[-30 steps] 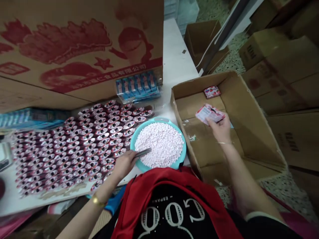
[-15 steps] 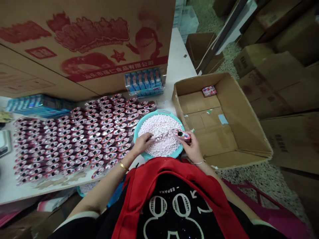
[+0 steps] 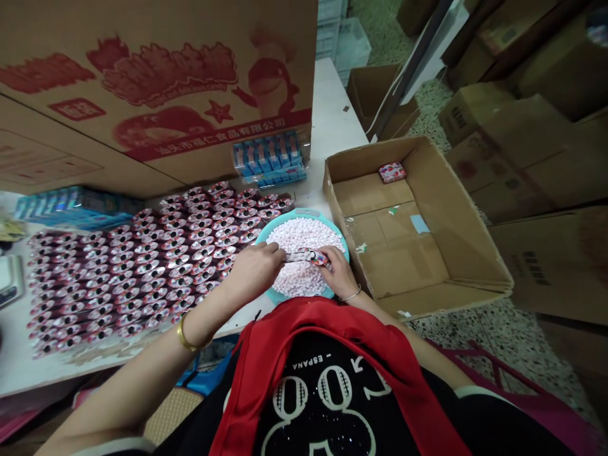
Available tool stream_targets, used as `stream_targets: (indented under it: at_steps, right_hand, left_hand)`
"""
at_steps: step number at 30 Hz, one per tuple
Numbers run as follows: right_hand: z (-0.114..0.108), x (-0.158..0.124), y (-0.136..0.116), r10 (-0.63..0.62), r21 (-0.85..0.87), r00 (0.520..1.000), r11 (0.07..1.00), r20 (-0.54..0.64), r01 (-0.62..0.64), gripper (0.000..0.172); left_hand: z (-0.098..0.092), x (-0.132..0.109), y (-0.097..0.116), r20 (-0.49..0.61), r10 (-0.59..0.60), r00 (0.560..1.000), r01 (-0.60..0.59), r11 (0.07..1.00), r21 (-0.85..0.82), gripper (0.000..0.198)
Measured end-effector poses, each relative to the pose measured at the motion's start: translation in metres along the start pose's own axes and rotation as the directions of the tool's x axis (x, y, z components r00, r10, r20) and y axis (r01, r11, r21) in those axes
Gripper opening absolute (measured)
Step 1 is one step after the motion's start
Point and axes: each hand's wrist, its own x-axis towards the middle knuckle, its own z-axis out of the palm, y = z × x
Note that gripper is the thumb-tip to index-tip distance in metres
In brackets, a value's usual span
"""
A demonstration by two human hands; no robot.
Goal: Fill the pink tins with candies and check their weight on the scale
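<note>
Both hands meet over a teal bowl point(image 3: 304, 215) full of small pink-white candies point(image 3: 297, 282). My right hand point(image 3: 338, 273) is wrapped round a small pink container point(image 3: 308, 255) that lies sideways above the candies. My left hand point(image 3: 255, 269) is closed, its fingertips pinching the container's left end. Whether anything else is in the left fingers is hidden. Left of the bowl, several rows of matching red-pink containers point(image 3: 166, 259) lie packed on the white table point(image 3: 332, 120).
An open cardboard box point(image 3: 427, 190) stands right of the bowl with one pink packet point(image 3: 392, 171) in its far corner. A large carton with red print point(image 3: 156, 95) fills the back. Blue packs point(image 3: 268, 158) lean against it. More cartons point(image 3: 522, 164) stand at the right.
My right hand came back from the open box, leaving the pink packet behind, and took a small container over the bowl. My left hand moved from the candies to the container's end.
</note>
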Motion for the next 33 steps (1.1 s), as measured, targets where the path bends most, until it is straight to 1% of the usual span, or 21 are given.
stream_targets:
  at_steps: [2, 4, 6, 7, 8, 10, 12, 13, 15, 17, 18, 20, 23, 27, 30, 33]
  right_hand:
    - [0.001, 0.000, 0.002, -0.010, 0.014, 1.000, 1.000, -0.005, 0.010, 0.033]
    - [0.001, 0.000, 0.005, -0.012, 0.030, 1.000, 0.999, -0.022, 0.013, 0.033]
    - [0.000, -0.001, 0.009, 0.009, 0.043, 0.999, 0.999, -0.046, -0.007, 0.031]
    - [-0.001, -0.001, 0.011, 0.035, 0.047, 0.997, 0.998, -0.072, -0.032, 0.029]
    - [-0.001, -0.001, 0.013, 0.069, 0.052, 0.992, 0.997, -0.106, -0.064, 0.029]
    - [0.000, -0.001, 0.018, 0.151, 0.085, 0.973, 0.987, -0.173, -0.138, 0.032]
    - [0.002, 0.001, 0.021, 0.240, 0.153, 0.950, 0.965, -0.201, -0.211, 0.037]
    - [0.004, 0.002, 0.023, 0.278, 0.188, 0.940, 0.952, -0.197, -0.242, 0.038]
    - [0.008, 0.006, 0.024, 0.330, 0.230, 0.928, 0.930, -0.173, -0.288, 0.042]
    - [0.013, 0.010, 0.025, 0.344, 0.230, 0.929, 0.923, -0.137, -0.308, 0.044]
    - [0.016, 0.012, 0.026, 0.343, 0.221, 0.933, 0.923, -0.111, -0.314, 0.045]
    - [0.020, 0.015, 0.028, 0.339, 0.213, 0.939, 0.923, -0.055, -0.321, 0.045]
    - [0.022, 0.019, 0.030, 0.325, 0.260, 0.946, 0.913, -0.004, -0.313, 0.043]
    - [0.013, 0.014, 0.026, 0.296, 0.373, 0.955, 0.886, 0.000, -0.274, 0.041]
    - [0.001, 0.005, 0.019, 0.296, 0.359, 0.952, 0.899, -0.076, -0.251, 0.040]
    - [-0.011, -0.004, 0.014, 0.282, 0.260, 0.947, 0.936, -0.156, -0.236, 0.040]
  left_hand:
    - [-0.011, 0.004, 0.011, 0.002, -0.003, 1.000, 0.003, 0.998, 0.063, 0.018]
    - [-0.018, 0.004, 0.013, -0.021, -0.004, 1.000, 0.006, 0.997, 0.075, 0.019]
    - [-0.015, 0.000, 0.003, -0.046, -0.025, 0.999, 0.029, 0.997, 0.068, 0.017]
    - [-0.009, -0.004, -0.006, -0.052, -0.048, 0.997, 0.051, 0.997, 0.062, 0.017]
    - [0.000, -0.009, -0.017, -0.052, -0.078, 0.996, 0.081, 0.995, 0.053, 0.017]
    - [0.029, -0.018, -0.038, -0.023, -0.152, 0.988, 0.153, 0.988, 0.027, 0.019]
    - [0.066, -0.025, -0.051, 0.038, -0.226, 0.973, 0.227, 0.973, -0.036, 0.017]
    - [0.086, -0.026, -0.052, 0.066, -0.255, 0.965, 0.260, 0.961, -0.097, 0.016]
    - [0.122, -0.019, -0.043, 0.098, -0.291, 0.952, 0.307, 0.922, -0.237, 0.016]
    - [0.150, -0.002, -0.027, 0.096, -0.305, 0.947, 0.319, 0.889, -0.329, 0.018]
    - [0.160, 0.008, -0.018, 0.087, -0.308, 0.948, 0.318, 0.880, -0.353, 0.019]
    - [0.172, 0.026, -0.006, 0.067, -0.312, 0.948, 0.313, 0.867, -0.388, 0.019]
    - [0.179, 0.038, -0.003, 0.051, -0.303, 0.952, 0.293, 0.846, -0.445, 0.019]
    - [0.176, 0.028, -0.016, 0.041, -0.265, 0.963, 0.248, 0.823, -0.511, 0.024]
    - [0.163, 0.015, -0.026, 0.007, -0.231, 0.973, 0.195, 0.805, -0.560, 0.030]
    - [0.143, 0.001, -0.035, -0.057, -0.196, 0.979, 0.126, 0.799, -0.588, 0.032]
